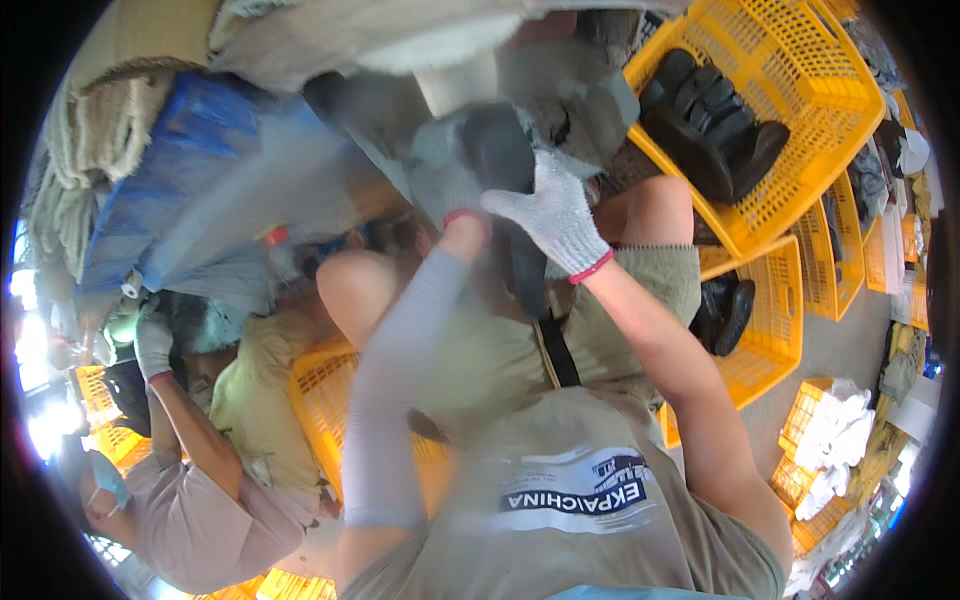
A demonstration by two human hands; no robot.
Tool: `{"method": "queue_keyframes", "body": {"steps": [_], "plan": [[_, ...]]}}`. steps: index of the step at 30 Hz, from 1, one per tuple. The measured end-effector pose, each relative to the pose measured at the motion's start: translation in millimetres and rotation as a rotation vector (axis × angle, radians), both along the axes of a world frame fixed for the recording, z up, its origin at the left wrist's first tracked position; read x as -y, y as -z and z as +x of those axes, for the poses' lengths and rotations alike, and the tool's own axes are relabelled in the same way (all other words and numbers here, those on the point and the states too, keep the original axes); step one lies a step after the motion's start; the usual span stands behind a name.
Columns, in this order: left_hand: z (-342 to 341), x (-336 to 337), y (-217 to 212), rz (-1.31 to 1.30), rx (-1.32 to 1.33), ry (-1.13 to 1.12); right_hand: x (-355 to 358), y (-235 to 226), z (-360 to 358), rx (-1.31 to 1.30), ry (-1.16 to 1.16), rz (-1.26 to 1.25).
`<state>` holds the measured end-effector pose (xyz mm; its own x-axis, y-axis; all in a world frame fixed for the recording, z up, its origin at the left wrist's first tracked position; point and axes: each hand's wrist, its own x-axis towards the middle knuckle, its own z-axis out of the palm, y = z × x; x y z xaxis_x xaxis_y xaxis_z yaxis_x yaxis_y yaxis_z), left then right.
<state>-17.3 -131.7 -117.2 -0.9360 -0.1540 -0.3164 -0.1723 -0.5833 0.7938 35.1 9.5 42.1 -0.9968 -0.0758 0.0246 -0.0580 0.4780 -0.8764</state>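
Note:
A dark shoe (500,150), blurred, is held up in front of my body, below a pale rounded machine part (455,88). My right hand (555,210), in a whitish knit glove with a red cuff, grips the shoe's right side, thumb pointing left across it. On the other side, my left hand (458,190) is gloved too and close against the shoe. Motion blur and the shoe hide its fingers. A grey sleeve covers my left forearm. Under the shoe a long dark piece (522,265) hangs toward my lap; whether it belongs to the shoe I cannot tell.
At the upper right a yellow crate (850,110) holds several black shoes (715,125); another yellow crate (785,300) with dark shoes stands below it. Blue sheeting (180,130) and stacked cloth (105,130) lie left. A co-worker (215,520) in gloves sits at lower left.

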Motion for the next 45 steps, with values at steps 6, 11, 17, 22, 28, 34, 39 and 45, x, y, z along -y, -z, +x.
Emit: {"method": "queue_keyframes", "body": {"steps": [6,11,17,22,28,34,39,45], "plan": [[-21.4,14.8,-82.3,-0.089,0.245,-0.07,22.6,-17.3,-25.2,0.06,-0.055,-0.08],[30.9,1.2,-97.1,-0.017,0.004,-0.005,4.1,-4.3,29.4,0.086,0.043,-0.086],[-15.0,10.2,-69.4,0.235,0.124,0.083,19.6,-60.5,-19.3,0.048,0.004,-0.112],[29.8,3.0,-94.3,0.43,-0.134,0.032,-12.6,-36.2,25.6,0.113,-0.182,0.112],[126.7,-35.4,-187.4,-0.802,-0.356,0.172,-34.1,91.7,34.2,0.156,-0.019,-0.809],[59.4,-17.7,-209.5,-0.92,-0.091,0.136,41.6,89.7,-41.3,0.224,-0.078,-1.03],[84.9,-6.6,-206.9,-1.089,-0.014,0.248,62.3,77.1,-14.9,0.232,0.025,-1.509],[124.8,2.6,-217.2,-1.089,-0.418,0.24,20.1,49.2,-0.6,-0.131,-0.041,-0.716]]}}
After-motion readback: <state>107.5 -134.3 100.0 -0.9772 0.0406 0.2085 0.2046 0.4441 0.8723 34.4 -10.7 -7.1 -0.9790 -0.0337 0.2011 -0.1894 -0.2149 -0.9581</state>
